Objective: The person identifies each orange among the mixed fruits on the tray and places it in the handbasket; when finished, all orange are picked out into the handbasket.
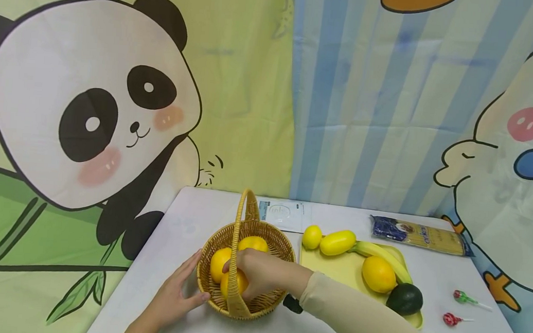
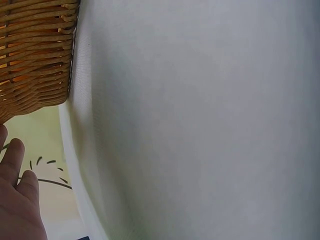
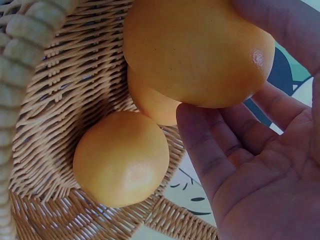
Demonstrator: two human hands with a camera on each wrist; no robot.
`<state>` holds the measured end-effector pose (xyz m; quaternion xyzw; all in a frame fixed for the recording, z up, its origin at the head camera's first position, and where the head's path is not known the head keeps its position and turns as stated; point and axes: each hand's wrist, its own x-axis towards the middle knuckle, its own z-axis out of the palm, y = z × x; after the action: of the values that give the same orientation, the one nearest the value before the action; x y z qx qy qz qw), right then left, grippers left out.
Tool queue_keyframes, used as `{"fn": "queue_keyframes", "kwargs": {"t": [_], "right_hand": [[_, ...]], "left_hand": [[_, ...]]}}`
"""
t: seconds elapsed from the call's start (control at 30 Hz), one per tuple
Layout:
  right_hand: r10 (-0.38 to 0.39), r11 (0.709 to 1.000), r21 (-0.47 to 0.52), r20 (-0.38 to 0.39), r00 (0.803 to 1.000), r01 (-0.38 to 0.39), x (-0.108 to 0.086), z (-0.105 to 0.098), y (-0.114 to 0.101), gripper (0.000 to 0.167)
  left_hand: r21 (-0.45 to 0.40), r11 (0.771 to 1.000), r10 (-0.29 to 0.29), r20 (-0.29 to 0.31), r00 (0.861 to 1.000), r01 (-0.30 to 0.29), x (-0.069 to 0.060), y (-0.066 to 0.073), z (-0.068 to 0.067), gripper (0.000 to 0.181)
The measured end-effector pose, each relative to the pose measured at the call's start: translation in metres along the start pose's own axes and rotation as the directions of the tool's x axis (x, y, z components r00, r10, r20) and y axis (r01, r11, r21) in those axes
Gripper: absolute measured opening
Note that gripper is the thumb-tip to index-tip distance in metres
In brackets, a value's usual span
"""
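Observation:
A wicker basket [image 1: 284,245] with a tall arched handle [image 1: 237,231] stands on the white table. My right hand [image 1: 263,274] reaches into it past the handle and holds an orange [image 3: 200,55] between thumb and fingertips. Two more oranges lie in the basket, a back one [image 1: 253,243] and a left one [image 1: 219,264]. In the right wrist view, one orange [image 3: 121,159] rests against the wicker, and another is partly hidden behind the held one. My left hand [image 1: 171,294] touches the basket's left side with extended fingers, its thumb near the front rim.
Right of the basket, a yellow tray [image 1: 329,266] bears a lemon [image 1: 311,237], a yellow oval fruit [image 1: 337,242], a banana [image 1: 387,258], an orange [image 1: 378,274] and a dark green avocado [image 1: 404,299]. Behind lie a pasta pack [image 1: 421,235] and a printed sheet [image 1: 281,215]; two lollipops [image 1: 452,319] lie far right.

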<state>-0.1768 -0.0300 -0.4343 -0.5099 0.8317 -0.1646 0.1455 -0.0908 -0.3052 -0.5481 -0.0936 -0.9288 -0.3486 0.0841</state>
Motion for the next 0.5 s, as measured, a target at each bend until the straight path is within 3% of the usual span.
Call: {"fn": "queue_keyframes", "kwargs": {"t": [0.3, 0.5], "right_hand": [[-0.013, 0.999, -0.034, 0.026, 1.000, 0.014, 0.0042, 0.0023, -0.0029, 0.064], [-0.018, 0.999, -0.043, 0.035, 0.999, 0.019, 0.0064, 0.0046, -0.0032, 0.065]], "left_hand": [[0.032, 0.999, -0.001, 0.006, 1.000, 0.000, 0.0005, -0.0006, 0.0002, 0.106], [0.039, 0.999, -0.033, 0.005, 0.999, 0.033, 0.0013, 0.0009, 0.0001, 0.106]]}}
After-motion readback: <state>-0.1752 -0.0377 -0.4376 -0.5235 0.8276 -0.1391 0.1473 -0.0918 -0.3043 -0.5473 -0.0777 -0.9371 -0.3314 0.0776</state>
